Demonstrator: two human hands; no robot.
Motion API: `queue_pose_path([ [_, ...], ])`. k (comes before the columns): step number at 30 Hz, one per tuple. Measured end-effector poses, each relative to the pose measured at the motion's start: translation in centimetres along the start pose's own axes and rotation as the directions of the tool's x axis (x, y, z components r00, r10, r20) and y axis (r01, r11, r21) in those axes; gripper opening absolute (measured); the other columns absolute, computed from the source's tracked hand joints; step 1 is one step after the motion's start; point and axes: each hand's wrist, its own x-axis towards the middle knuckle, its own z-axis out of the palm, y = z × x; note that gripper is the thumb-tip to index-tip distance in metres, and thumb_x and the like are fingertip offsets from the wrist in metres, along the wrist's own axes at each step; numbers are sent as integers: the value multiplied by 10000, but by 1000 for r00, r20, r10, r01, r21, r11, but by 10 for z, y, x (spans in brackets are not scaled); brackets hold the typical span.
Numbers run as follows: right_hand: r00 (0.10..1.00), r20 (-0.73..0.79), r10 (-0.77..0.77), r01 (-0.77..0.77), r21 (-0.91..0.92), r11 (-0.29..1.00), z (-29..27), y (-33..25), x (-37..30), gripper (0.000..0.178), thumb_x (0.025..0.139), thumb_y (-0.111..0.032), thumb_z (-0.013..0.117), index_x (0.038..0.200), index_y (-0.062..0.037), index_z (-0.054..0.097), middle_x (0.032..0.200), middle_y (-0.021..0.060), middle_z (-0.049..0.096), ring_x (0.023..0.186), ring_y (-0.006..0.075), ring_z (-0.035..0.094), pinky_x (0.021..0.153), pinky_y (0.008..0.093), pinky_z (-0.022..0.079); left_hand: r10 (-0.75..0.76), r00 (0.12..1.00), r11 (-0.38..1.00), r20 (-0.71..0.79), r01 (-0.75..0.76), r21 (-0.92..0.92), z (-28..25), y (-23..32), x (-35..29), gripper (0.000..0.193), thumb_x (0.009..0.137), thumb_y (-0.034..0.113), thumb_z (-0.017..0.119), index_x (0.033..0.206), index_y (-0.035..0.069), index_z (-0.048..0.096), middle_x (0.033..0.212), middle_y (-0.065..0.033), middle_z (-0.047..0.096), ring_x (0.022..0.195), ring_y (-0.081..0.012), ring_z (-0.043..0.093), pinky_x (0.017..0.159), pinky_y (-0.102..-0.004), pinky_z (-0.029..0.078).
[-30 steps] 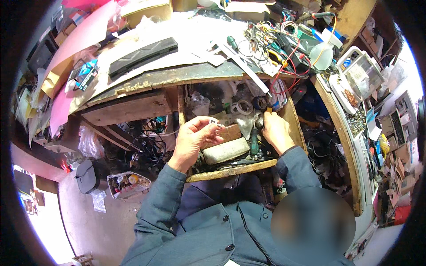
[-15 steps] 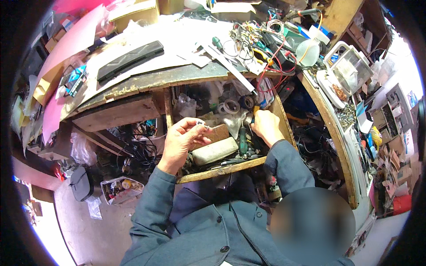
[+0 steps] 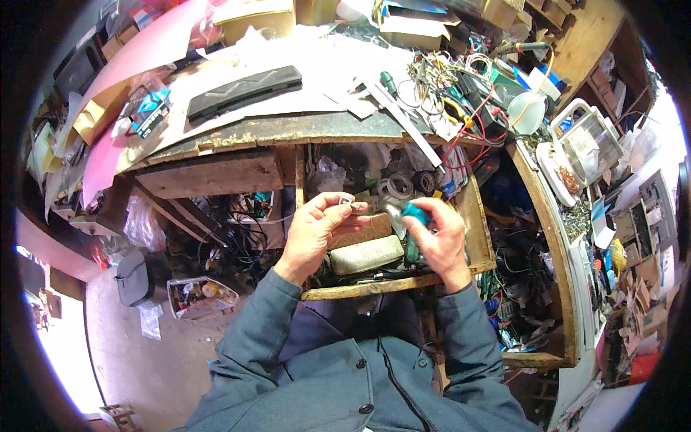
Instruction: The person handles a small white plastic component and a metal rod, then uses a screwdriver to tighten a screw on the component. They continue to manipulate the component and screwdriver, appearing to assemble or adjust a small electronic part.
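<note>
Above the open wooden drawer (image 3: 389, 287), my left hand (image 3: 311, 236) pinches a small whitish piece (image 3: 347, 199) between thumb and fingertips. My right hand (image 3: 445, 241) is closed on a teal-handled tool (image 3: 417, 213), held over the drawer's right half. Its working end is blurred, so I cannot make out its kind. Below my hands lie a pale oblong block (image 3: 367, 255) and a brown block (image 3: 368, 229). A green handle (image 3: 412, 248) shows partly beside my right fingers. Tape rolls (image 3: 398, 187) sit farther back in the drawer.
On the bench behind are a long black case (image 3: 245, 93), a metal caliper-like bar (image 3: 403, 124) and tangled wires (image 3: 468, 108). Another cluttered drawer (image 3: 536, 358) stands open at right. A bin of scraps (image 3: 203, 297) and a dark grey container (image 3: 134, 279) are on the floor at left.
My right hand has come up out of the drawer toward me, bringing the teal-handled tool. My left hand keeps its pinch on the small piece. The whole view has shifted slightly.
</note>
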Motion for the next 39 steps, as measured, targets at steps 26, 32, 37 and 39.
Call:
queue_pose_path([
  [26, 981, -120, -152, 168, 142, 975, 26, -15, -3, 281, 819, -50, 756, 1088, -36, 674, 1008, 127, 655, 844, 241, 663, 764, 317, 537, -51, 998, 995, -35, 54, 87, 9, 4, 2, 247, 975, 132, 630, 1169, -7, 571, 1125, -178, 690, 989, -249, 710, 863, -335, 590],
  [32, 947, 149, 284, -321, 435, 841, 29, -8, -9, 240, 988, -189, 595, 1171, -36, 624, 1000, 65, 625, 836, 134, 589, 724, 279, 501, -12, 1000, 990, 23, 8, 144, 13, 3, -1, 251, 965, 127, 646, 1158, -14, 568, 1124, -186, 694, 996, -256, 710, 890, -360, 584],
  [37, 959, 180, 221, -284, 670, 686, 31, -1, -10, 299, 963, -90, 582, 1250, -85, 498, 1054, 10, 543, 805, 45, 480, 644, 192, 410, 21, 997, 975, 71, -36, 221, 11, 1, 0, 207, 972, 65, 621, 1158, -18, 578, 1105, -179, 697, 1019, -244, 700, 942, -374, 568],
  [39, 947, 213, 243, -321, 694, 644, 31, 3, -10, 238, 974, -87, 584, 1203, -87, 523, 991, -13, 565, 704, 28, 474, 589, 186, 391, 35, 997, 974, 65, -49, 220, 10, 0, 0, 204, 961, 49, 633, 1146, -24, 589, 1083, -180, 705, 997, -243, 707, 921, -365, 577],
])
